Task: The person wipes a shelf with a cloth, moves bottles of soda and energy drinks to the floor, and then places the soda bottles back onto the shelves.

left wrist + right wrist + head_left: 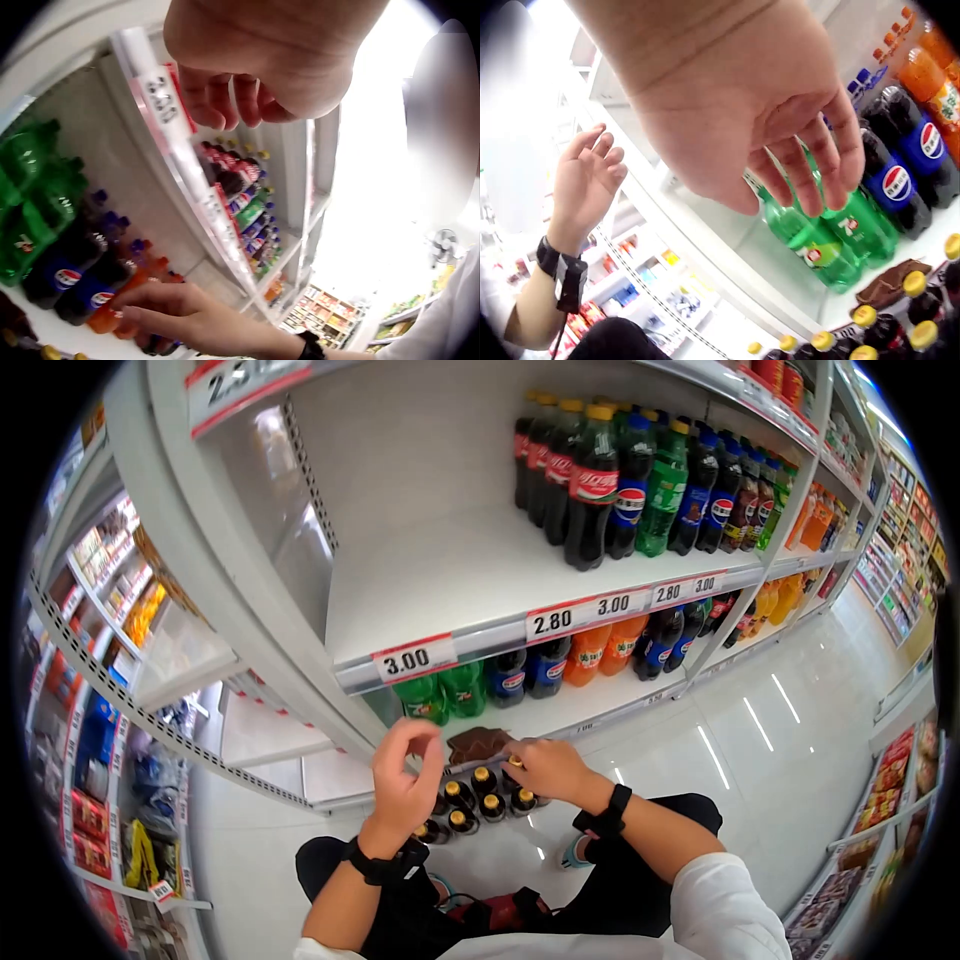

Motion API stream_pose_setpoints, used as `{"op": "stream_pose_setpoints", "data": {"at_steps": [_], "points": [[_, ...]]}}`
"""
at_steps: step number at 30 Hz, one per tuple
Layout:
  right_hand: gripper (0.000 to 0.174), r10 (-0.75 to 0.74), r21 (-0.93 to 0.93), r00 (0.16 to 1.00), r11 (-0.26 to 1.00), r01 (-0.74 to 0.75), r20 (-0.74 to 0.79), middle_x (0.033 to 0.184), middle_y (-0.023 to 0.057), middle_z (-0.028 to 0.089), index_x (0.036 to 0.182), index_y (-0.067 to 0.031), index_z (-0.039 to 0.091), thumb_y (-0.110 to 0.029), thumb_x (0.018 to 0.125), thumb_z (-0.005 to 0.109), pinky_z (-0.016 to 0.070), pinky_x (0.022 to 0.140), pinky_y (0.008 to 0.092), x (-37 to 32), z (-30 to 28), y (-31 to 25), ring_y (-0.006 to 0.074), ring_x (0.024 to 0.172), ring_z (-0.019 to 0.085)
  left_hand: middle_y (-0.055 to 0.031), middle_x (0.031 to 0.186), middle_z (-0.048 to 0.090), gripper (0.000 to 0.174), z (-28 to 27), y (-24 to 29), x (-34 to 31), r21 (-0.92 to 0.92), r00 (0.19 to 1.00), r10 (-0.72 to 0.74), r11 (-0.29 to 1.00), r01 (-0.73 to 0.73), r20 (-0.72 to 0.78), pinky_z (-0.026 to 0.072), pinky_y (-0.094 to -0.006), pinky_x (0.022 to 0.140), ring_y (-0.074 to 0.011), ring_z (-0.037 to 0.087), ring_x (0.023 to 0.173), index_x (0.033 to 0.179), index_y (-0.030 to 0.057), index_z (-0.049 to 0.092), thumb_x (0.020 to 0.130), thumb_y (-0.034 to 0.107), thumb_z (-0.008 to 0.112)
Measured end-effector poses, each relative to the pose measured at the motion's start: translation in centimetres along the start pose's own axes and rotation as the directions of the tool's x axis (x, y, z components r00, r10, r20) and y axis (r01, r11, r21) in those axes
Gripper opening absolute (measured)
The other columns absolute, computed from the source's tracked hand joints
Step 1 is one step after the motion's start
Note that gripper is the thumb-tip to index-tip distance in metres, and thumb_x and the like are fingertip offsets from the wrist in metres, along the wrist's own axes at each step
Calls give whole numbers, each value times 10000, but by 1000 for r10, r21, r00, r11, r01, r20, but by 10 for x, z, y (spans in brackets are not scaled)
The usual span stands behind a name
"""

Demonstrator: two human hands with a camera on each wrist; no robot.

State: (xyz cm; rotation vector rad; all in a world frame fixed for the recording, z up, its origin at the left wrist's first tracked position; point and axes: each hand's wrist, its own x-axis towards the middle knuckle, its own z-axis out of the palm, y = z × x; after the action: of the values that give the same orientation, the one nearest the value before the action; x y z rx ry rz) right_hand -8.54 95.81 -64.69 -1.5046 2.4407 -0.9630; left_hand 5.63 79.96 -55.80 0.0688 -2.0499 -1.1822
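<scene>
Several dark bottles with yellow caps (490, 801) stand grouped on the floor between the person's legs. The left hand (408, 775) is raised above the group's left side, fingers loosely bent and holding nothing. Over the right side of the group is the right hand (555, 770), its fingers overlapping a cap in the head view. In the right wrist view the same right hand (757, 127) hangs with relaxed fingers and an empty palm, above the yellow-capped bottles (881, 330). A crumpled brown piece (478, 745) lies at the front of the bottom shelf (590, 710), between the hands.
On the upper shelf (430, 580), cola bottles (594, 485) and other soda bottles stand toward the right. Green 7Up bottles (463, 688), Pepsi bottles (547, 667) and orange soda bottles (587, 653) line the bottom shelf. A shelf edge with price tags (552, 622) juts out above them.
</scene>
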Motion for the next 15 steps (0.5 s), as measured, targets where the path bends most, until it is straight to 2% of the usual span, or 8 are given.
{"op": "stream_pose_setpoints", "data": {"at_steps": [1,3,6,8,10,11,13,15], "points": [[194,3,-9,1000,1000,-3,4,852,125,691,928,-90,665,-274,893,612,532,675,465,3,7,-12,337,811,672,-65,909,601,98,-11,7,10,6,996,17,1000,-17,88,474,-259,705,-124,589,814,1007,-10,584,910,2,589],[133,-103,53,976,992,115,-190,800,117,675,892,-87,661,-211,885,614,513,624,463,2,-14,-11,338,757,658,-57,945,614,126,4,50,49,74,959,86,991,-110,269,474,-261,708,-122,596,836,1025,-1,592,900,12,604],[119,-62,58,959,995,82,-278,779,107,671,864,-78,664,-189,872,619,509,608,461,-1,-33,-2,337,725,655,-42,961,624,136,20,72,86,170,925,107,969,-179,365,470,-257,701,-127,593,854,1035,16,603,908,64,611],[109,-76,77,948,991,105,-308,770,102,668,835,-74,660,-169,868,618,507,600,458,0,-43,-5,338,707,652,-35,972,629,149,32,82,129,213,912,71,962,-169,403,467,-253,695,-127,589,866,1044,22,608,916,97,607],[102,-17,130,944,990,63,-329,774,101,670,833,-74,655,-159,868,613,505,598,460,0,-58,-15,338,710,650,-27,991,633,219,38,89,144,268,898,17,952,-149,439,481,-266,720,-128,578,897,1090,31,616,928,177,603],[102,-20,138,937,988,72,-348,774,101,670,833,-74,655,-159,868,613,505,598,460,-1,-59,-14,338,710,650,-47,1030,635,245,51,86,187,267,873,55,941,-208,485,495,-289,764,-138,578,906,1107,33,618,920,192,613],[104,18,254,918,963,91,-396,776,101,669,829,-74,651,-162,869,613,502,594,458,-3,-53,-16,338,705,647,-79,1093,635,297,59,74,213,301,864,78,918,-257,498,501,-319,807,-167,585,919,1141,23,616,913,213,623],[106,-24,215,920,970,116,-390,773,102,666,832,-72,650,-164,871,613,501,595,458,-6,-56,-9,341,702,644,-112,1131,628,361,79,68,269,402,892,140,855,-328,430,497,-335,830,-198,590,943,1169,0,608,919,260,611]]}}
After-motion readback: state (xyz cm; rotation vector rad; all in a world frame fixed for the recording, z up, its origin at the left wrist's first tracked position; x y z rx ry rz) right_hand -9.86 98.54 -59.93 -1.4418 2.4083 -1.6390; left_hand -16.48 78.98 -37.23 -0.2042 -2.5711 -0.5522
